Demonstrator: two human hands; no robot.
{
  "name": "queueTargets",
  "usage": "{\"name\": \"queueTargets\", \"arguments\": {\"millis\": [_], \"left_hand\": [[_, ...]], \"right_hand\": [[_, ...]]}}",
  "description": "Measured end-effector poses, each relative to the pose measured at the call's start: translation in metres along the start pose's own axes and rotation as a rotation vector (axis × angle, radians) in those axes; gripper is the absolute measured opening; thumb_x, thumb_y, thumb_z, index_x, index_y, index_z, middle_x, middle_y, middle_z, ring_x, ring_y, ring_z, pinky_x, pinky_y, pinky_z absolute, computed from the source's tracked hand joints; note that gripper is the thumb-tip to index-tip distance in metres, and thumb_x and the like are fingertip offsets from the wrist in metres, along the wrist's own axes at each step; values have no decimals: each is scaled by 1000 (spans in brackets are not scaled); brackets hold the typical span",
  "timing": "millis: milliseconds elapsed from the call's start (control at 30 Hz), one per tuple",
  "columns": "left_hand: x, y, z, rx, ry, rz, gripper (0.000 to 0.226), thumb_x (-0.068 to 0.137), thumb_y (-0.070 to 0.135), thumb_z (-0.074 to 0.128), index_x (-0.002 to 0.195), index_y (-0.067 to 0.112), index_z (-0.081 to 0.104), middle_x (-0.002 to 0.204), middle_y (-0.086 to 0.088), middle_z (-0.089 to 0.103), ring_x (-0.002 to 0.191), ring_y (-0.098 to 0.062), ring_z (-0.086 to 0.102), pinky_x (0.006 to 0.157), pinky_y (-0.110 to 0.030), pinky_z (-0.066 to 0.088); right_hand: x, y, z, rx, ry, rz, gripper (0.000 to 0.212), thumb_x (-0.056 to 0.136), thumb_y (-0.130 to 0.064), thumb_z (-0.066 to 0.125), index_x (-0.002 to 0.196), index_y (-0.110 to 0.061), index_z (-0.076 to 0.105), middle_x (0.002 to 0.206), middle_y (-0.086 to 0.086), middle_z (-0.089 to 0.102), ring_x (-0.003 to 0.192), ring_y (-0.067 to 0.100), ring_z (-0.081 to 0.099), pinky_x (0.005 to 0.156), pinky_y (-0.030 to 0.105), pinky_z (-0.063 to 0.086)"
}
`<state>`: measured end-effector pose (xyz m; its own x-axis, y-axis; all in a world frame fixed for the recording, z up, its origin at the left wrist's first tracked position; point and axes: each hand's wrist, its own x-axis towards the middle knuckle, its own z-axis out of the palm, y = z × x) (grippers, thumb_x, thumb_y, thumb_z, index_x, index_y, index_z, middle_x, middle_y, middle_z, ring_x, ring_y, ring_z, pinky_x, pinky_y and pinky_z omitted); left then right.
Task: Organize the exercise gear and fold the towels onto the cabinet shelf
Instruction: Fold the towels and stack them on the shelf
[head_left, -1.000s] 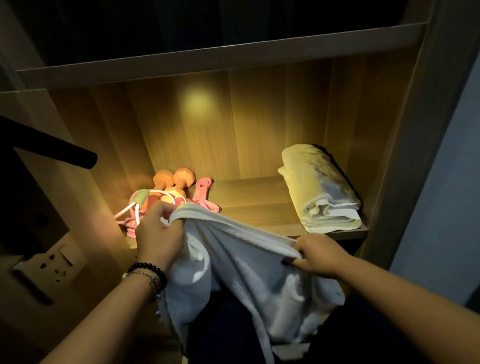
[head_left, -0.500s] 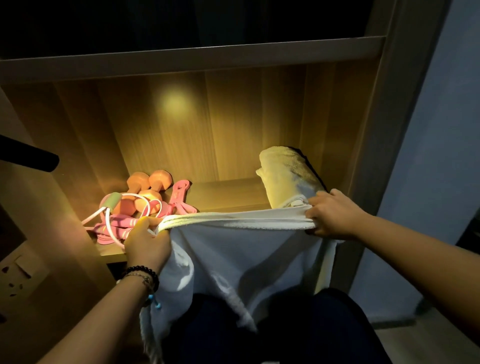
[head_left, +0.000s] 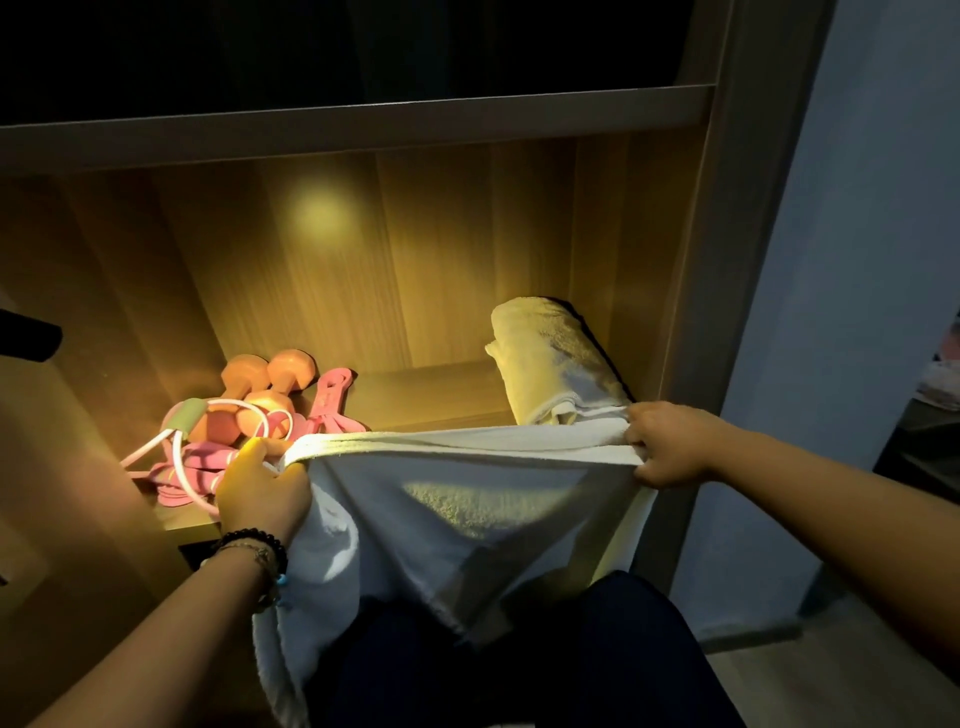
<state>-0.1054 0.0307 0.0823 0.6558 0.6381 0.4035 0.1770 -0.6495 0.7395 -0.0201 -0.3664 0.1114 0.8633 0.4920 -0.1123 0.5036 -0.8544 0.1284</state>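
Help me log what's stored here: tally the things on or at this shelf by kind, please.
Towels: 2, a folded towel on the shelf and a white towel stretched between the left hand and right hand
Orange dumbbells: 2
Skipping rope: 1
Pink straps: number unclear
Total: at least 6

- A beaded bracelet, dark, circles one wrist, with a thinner chain bracelet just below it that carries a small blue bead.
- A pale blue-grey wall fills the right side.
- A dark rod end juts in at the left edge.
- Dark trousers fill the bottom middle.
- Light floor shows at the bottom right corner.
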Motion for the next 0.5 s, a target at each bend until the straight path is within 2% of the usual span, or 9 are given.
{"name": "queueTargets", "arguments": {"millis": [67,133,200,267,300,367,433,500], "left_hand": [[2,-4,0,39,-12,-12,12,89,13,62,88,1,64,87,-16,63,85,-38,56,75,-40,45],[4,-8,1,81,-30,-11,18,91,15,60,87,-1,66,86,-18,65,83,-39,56,70,-37,43],[5,-14,1,93,-28,-21,21,91,14,58,82,-3,65,79,-20,63,76,-38,54,64,-34,37],[5,-20,0,94,-23,-33,22,91,12,57,78,-5,62,76,-23,61,71,-35,51,62,-33,33],[5,-22,0,101,-29,-39,23,92,11,57,78,-6,62,77,-24,61,70,-34,50,63,-33,33],[5,-26,-1,114,-39,-53,25,92,11,56,76,-7,61,78,-27,61,72,-39,52,63,-34,35],[4,-29,-1,111,-39,-55,27,92,11,57,72,-7,59,75,-28,61,75,-45,56,61,-34,33],[2,-28,0,99,-45,-46,26,92,12,57,73,-5,63,72,-22,59,75,-43,56,58,-32,33]], "right_hand": [[0,-1,0,191,-4,25,22,79,-28,63,85,-8,68,93,9,58,84,21,57,72,33,52],[-3,1,1,521,-40,68,17,78,-25,71,77,-8,71,80,6,63,74,15,59,63,26,49],[-8,4,3,904,-173,72,13,79,-23,75,78,-10,73,79,3,67,76,13,60,70,25,49],[-12,9,8,1167,-314,78,11,84,-12,70,91,-5,75,95,7,71,88,21,61,83,38,48],[-13,12,10,1229,-364,80,15,86,-4,65,98,-5,74,104,10,71,91,23,60,86,40,47],[-14,16,11,1244,-403,63,28,87,6,57,103,-9,74,114,12,67,89,21,61,80,35,51],[-14,17,9,1191,-348,68,34,86,9,57,101,-15,76,113,9,66,85,18,63,71,27,52],[-12,16,5,1034,-215,114,34,83,8,61,96,-20,76,113,7,63,87,20,63,67,25,54]]}}
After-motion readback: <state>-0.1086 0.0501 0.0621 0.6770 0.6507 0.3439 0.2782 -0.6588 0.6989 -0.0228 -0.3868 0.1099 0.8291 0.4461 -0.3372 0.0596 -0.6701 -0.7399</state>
